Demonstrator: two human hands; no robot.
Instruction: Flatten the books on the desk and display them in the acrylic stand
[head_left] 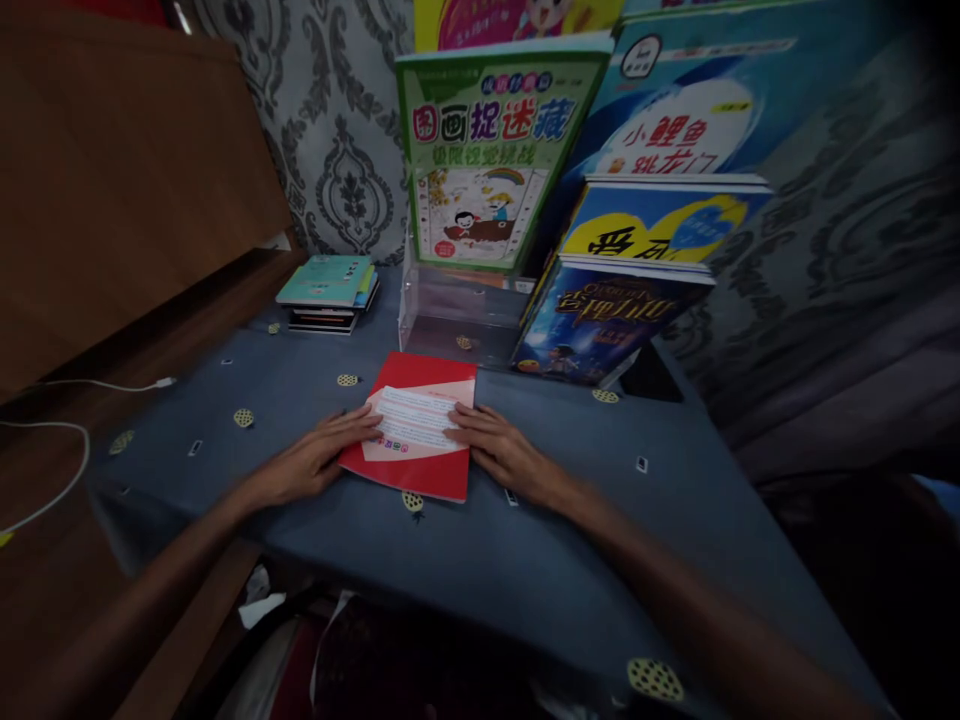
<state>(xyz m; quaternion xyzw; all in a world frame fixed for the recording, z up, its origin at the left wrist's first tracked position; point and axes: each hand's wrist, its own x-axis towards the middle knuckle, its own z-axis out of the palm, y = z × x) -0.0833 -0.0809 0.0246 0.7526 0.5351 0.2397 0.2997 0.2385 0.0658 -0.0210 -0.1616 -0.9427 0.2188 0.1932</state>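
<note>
A thin red book (420, 385) lies flat on the blue-grey tablecloth (525, 540), with a pale printed panel on its cover. My left hand (319, 455) rests flat on the book's left edge, fingers stretched out toward the panel. My right hand (499, 448) lies flat on the right edge, fingers extended and touching the panel's right side. Neither hand grips anything.
A clear plastic book stand (450, 315) holds upright children's books: a green one (487, 150), a yellow-and-blue one (660, 220) and a dark blue one (600, 320). A small stack of books (330, 292) lies at the back left. A white cable (75, 440) runs across the wooden surface on the left.
</note>
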